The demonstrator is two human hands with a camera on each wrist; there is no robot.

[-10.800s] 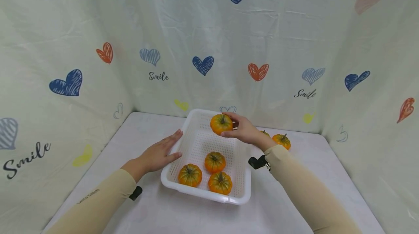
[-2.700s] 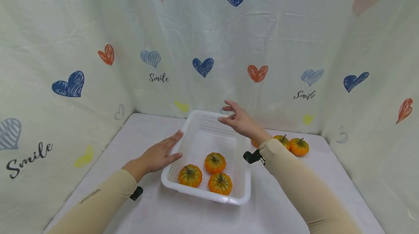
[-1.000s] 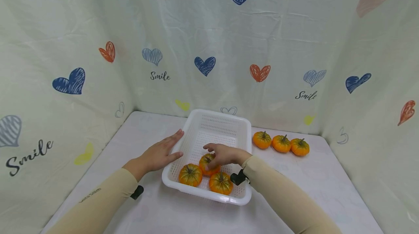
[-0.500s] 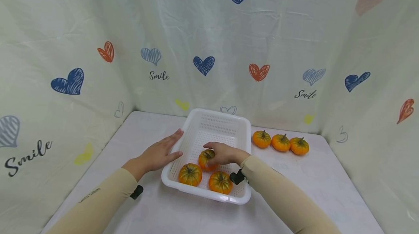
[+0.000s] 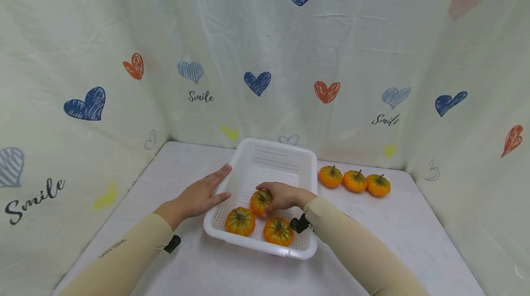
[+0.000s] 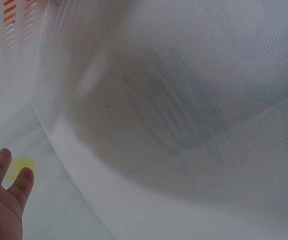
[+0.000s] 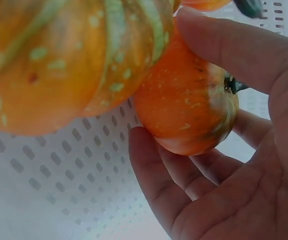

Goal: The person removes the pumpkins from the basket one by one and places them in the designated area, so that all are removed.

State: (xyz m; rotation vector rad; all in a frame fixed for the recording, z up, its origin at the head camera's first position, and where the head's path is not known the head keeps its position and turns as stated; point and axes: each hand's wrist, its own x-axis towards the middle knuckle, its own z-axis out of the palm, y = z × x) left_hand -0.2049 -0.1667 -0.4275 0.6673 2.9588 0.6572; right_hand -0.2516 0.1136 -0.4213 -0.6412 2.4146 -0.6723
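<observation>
In the head view, a white perforated basket (image 5: 308, 167) holds three small orange and green pumpkins. My right hand (image 5: 283, 196) reaches inside and grips the rearmost pumpkin (image 5: 260, 202). In the right wrist view, the thumb and fingers of that hand (image 7: 234, 165) curl round the gripped pumpkin (image 7: 184, 100), and another one (image 7: 69, 60) looms close to the camera. The other two lie at the near end, one on the left (image 5: 240, 221) and one on the right (image 5: 279, 231). Against the basket's left rim rests my left hand (image 5: 198, 196), its fingers extended; the left wrist view shows part of this hand (image 6: 4, 200).
Three more pumpkins, a left one (image 5: 330, 177), a middle one (image 5: 354, 181) and a right one (image 5: 378, 185), stand in a row on the white table (image 5: 372, 227), right of the basket. A curtain (image 5: 265, 33) printed with hearts hangs behind and beside the table.
The pumpkin once held at the basket's far end is out of the basket, and three stand in the row. My right hand has come down onto the rearmost pumpkin inside, which has shifted slightly left.
</observation>
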